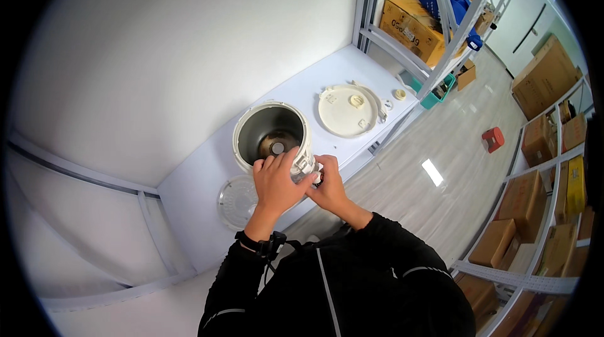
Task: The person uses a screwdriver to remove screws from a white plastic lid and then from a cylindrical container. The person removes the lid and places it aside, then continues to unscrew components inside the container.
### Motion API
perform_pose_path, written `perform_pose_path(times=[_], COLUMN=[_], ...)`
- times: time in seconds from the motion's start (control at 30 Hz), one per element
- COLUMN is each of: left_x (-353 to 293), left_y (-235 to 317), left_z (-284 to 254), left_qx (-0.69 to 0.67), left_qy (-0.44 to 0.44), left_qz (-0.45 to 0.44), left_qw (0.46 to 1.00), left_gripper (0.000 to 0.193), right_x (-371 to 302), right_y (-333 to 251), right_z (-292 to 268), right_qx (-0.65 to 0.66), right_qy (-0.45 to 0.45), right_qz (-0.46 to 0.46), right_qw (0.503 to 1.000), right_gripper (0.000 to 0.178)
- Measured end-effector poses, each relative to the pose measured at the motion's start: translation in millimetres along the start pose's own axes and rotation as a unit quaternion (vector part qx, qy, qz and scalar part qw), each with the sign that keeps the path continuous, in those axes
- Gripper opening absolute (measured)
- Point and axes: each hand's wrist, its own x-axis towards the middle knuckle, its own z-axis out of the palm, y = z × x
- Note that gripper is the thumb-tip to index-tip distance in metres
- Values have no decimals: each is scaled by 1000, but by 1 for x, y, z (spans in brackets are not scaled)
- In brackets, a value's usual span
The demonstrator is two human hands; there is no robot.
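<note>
An open rice cooker body (pixel 241 140) with a white shell stands on the white table. Its dark cavity shows a brownish bottom with a round metal button in the middle. My left hand (pixel 277 181) lies over the near rim, fingers hooked inside and thumb reaching toward my right hand. At the shell's near right side, my right hand (pixel 328 185) is closed around a small part, white and dark, mostly hidden by the fingers. To the right lies a round cream lid (pixel 336 110) with a small ring-shaped piece (pixel 357 102) on it.
A transparent round cover (pixel 234 204) lies left of my left hand. A small cream cap (pixel 400 94) sits near the table's right end. Metal shelving (pixel 402 48) with a yellow box (pixel 412 27) rises beyond. A red stool (pixel 493 139) stands on the floor; boxed shelves line the right.
</note>
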Motion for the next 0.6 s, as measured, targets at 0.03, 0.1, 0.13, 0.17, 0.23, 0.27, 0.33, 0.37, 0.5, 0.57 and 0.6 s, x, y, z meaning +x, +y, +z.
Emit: perform_pose_path(times=[0.03, 0.1, 0.13, 0.17, 0.23, 0.27, 0.33, 0.37, 0.5, 0.57, 0.6], left_x=[0, -2, -2, -2, -2, -2, -3, -3, -3, -3, -2], left_y=[-1, -4, -5, -5, -5, -6, -7, -7, -7, -6, -6], left_z=[0, 2, 3, 4, 4, 6, 9, 8, 7, 7, 8], left_qx=[3, 2, 1, 1, 2, 1, -1, 1, 2, 1, 0], left_qy=[3, 3, 3, 2, 0, 4, 13, 11, 9, 14, 17], left_qz=[1, -2, -3, -3, -7, -5, -3, -4, -6, -5, -4], left_qw=[1000, 1000, 1000, 1000, 1000, 1000, 1000, 1000, 1000, 1000, 1000], left_gripper=[64, 63, 62, 61, 59, 59, 59, 59, 59, 58, 58], right_x=[1, 2, 2, 2, 1, 1, 2, 2, 3, 3, 2], right_y=[-5, -12, -12, -13, -13, -14, -14, -15, -17, -13, -11], right_z=[1, 5, 7, 8, 10, 11, 12, 12, 11, 12, 12], right_qx=[-8, -19, -22, -25, -21, -19, -8, -3, 2, 12, 21], right_qy=[1, 6, 11, 15, 22, 25, 24, 23, 26, 31, 29], right_qz=[14, 24, 21, 19, 23, 26, 39, 46, 41, 41, 47], right_qw=[1000, 1000, 999, 999, 999, 999, 999, 999, 999, 999, 998], right_gripper=[79, 78, 77, 76, 76, 76, 75, 75, 74, 73, 73])
